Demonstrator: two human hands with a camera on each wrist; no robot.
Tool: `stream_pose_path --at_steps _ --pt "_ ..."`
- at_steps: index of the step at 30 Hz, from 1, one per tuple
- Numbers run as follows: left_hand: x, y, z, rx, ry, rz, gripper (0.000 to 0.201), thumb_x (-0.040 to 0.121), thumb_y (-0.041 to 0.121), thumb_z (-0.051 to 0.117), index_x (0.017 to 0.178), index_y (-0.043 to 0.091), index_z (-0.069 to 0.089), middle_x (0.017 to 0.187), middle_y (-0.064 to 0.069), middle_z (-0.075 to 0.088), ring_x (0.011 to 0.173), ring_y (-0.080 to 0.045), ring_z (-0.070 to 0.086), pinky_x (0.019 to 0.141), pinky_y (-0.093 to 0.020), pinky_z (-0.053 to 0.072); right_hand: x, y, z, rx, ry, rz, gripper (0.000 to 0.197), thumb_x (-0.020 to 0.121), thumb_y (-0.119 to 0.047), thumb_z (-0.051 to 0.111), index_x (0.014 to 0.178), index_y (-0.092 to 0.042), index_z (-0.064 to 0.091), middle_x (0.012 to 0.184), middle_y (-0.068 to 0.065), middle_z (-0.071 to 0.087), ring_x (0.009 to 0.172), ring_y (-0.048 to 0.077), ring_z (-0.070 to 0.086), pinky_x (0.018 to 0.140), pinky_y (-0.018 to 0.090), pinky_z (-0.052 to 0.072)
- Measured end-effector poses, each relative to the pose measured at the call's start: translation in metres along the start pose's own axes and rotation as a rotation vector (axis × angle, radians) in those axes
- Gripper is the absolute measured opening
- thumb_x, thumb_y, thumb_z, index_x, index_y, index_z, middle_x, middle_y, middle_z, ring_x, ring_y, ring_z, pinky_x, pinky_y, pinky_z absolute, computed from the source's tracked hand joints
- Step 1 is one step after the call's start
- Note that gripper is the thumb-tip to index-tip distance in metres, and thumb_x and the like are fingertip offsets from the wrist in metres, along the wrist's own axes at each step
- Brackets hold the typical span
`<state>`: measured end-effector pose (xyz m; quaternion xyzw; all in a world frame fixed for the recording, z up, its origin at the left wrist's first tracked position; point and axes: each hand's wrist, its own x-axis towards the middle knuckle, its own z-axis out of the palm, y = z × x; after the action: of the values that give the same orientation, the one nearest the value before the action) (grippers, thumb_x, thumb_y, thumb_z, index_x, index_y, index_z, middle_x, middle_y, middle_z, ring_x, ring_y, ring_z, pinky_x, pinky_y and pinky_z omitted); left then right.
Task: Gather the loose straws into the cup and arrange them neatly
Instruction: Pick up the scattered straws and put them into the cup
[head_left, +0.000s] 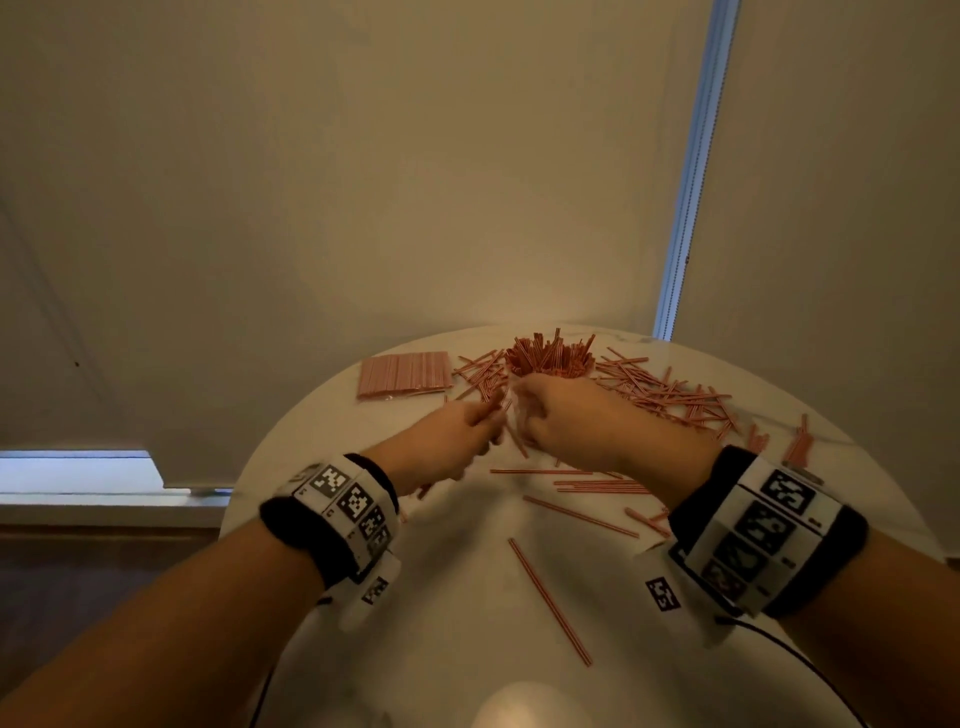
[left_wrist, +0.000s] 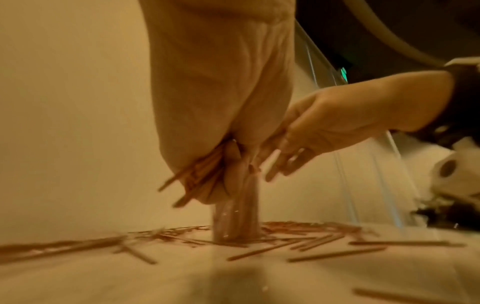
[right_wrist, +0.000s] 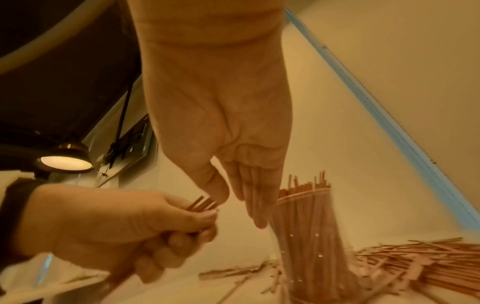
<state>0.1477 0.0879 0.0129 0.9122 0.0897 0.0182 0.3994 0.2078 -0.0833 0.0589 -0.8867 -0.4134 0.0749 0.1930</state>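
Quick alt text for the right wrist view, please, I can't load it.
The left hand grips a small bundle of straws while the right hand reaches down with straight fingers beside the clear cup packed with upright straws. Loose straws litter the table.

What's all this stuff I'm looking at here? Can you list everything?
cup: one, clear, at the far side of the table, packed with upright straws.
loose straws: too many to count, red-and-white striped, scattered flat around the cup and toward the near edge.
packet of straws: one, pink, lying flat left of the cup.
table: one, round, white.
lamp: one, lit, in the background of the right wrist view.
wristbands: two, black with white marker tags, one on each wrist.
left hand: grips a small bundle of straws beside the cup.
right hand: fingers straight, holding nothing, close to the cup's rim.
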Motion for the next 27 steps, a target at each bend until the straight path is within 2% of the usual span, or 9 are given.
stream_pose_path --at_steps 4,6,9,11,15,17,20,24,27 --pt "-0.003 -0.035 -0.043 0.475 0.104 -0.209 0.036 0.101 0.046 0.055 0.105 0.012 0.067 0.099 -0.007 0.068 0.074 -0.015 0.058 0.055 -0.025 0.041 -0.007 0.035 0.009 -0.368 -0.382 0.208 0.062 0.088 -0.036 0.067 0.143 -0.017 0.046 0.140 0.007 0.054 0.118 0.025 0.056 0.096 0.037 0.050" --pt "-0.007 -0.053 -0.055 0.698 0.065 -0.356 0.048 0.099 0.050 0.056 0.117 0.006 0.064 0.112 -0.012 0.067 0.091 -0.023 0.061 0.066 -0.027 0.041 -0.012 0.050 0.008 -0.513 -0.530 0.334 0.076 0.075 -0.053 0.075 0.139 -0.021 0.049 0.132 0.003 0.057 0.114 0.026 0.057 0.093 0.040 0.051" --pt "-0.012 -0.069 -0.054 0.781 0.013 -0.465 0.054 0.096 0.053 0.058 0.122 0.005 0.061 0.111 -0.009 0.064 0.090 -0.022 0.054 0.072 -0.027 0.040 -0.014 0.062 0.007 -0.523 -0.503 0.335 0.080 0.065 -0.064 0.077 0.130 -0.023 0.055 0.119 0.000 0.058 0.103 0.023 0.058 0.090 0.040 0.052" --pt "-0.011 -0.066 -0.046 0.771 0.002 -0.431 0.043 0.099 0.042 0.058 0.119 0.004 0.062 0.099 -0.007 0.062 0.084 -0.021 0.055 0.066 -0.026 0.040 -0.016 0.061 0.011 -0.507 -0.460 0.282 0.072 0.071 -0.057 0.078 0.129 -0.019 0.057 0.118 0.002 0.058 0.101 0.022 0.059 0.086 0.035 0.054" --pt "-0.004 -0.048 -0.024 0.809 -0.046 -0.316 0.024 0.101 0.019 0.050 0.114 0.003 0.063 0.112 -0.013 0.068 0.094 -0.027 0.066 0.066 -0.026 0.043 -0.020 0.052 0.024 -0.560 -0.433 0.151 0.041 0.085 -0.038 0.074 0.117 -0.014 0.065 0.106 0.002 0.065 0.095 0.020 0.063 0.082 0.031 0.055" --pt "-0.004 -0.039 -0.015 0.816 -0.068 -0.269 0.019 0.098 0.021 0.057 0.109 0.007 0.063 0.107 -0.010 0.067 0.088 -0.024 0.063 0.061 -0.024 0.042 -0.022 0.049 0.027 -0.578 -0.397 0.097 0.033 0.087 -0.031 0.072 0.114 -0.013 0.066 0.103 0.002 0.064 0.093 0.020 0.062 0.083 0.030 0.055" --pt "-0.003 -0.031 -0.005 0.668 -0.114 -0.192 0.023 0.092 0.032 0.067 0.107 0.014 0.065 0.103 -0.003 0.067 0.087 -0.018 0.061 0.070 -0.025 0.049 -0.024 0.049 0.031 -0.590 -0.352 0.044 0.030 0.088 -0.026 0.072 0.115 -0.012 0.064 0.097 0.001 0.057 0.087 0.019 0.055 0.078 0.028 0.049" --pt "-0.010 -0.015 0.007 0.513 -0.091 0.096 0.007 0.096 0.032 0.059 0.094 0.029 0.053 0.086 0.007 0.061 0.076 -0.012 0.059 0.060 -0.021 0.039 -0.027 0.051 0.030 -0.576 -0.334 0.020 0.030 0.088 -0.027 0.073 0.113 -0.012 0.066 0.093 0.001 0.057 0.086 0.020 0.056 0.077 0.029 0.050" --pt "-0.018 0.002 0.018 0.429 -0.127 0.187 0.008 0.102 0.032 0.048 0.095 0.035 0.044 0.086 0.005 0.060 0.072 -0.010 0.056 0.061 -0.025 0.041 -0.029 0.053 0.022 -0.533 -0.359 0.023 0.028 0.086 -0.029 0.074 0.108 -0.012 0.071 0.097 0.003 0.068 0.087 0.021 0.062 0.071 0.030 0.052"
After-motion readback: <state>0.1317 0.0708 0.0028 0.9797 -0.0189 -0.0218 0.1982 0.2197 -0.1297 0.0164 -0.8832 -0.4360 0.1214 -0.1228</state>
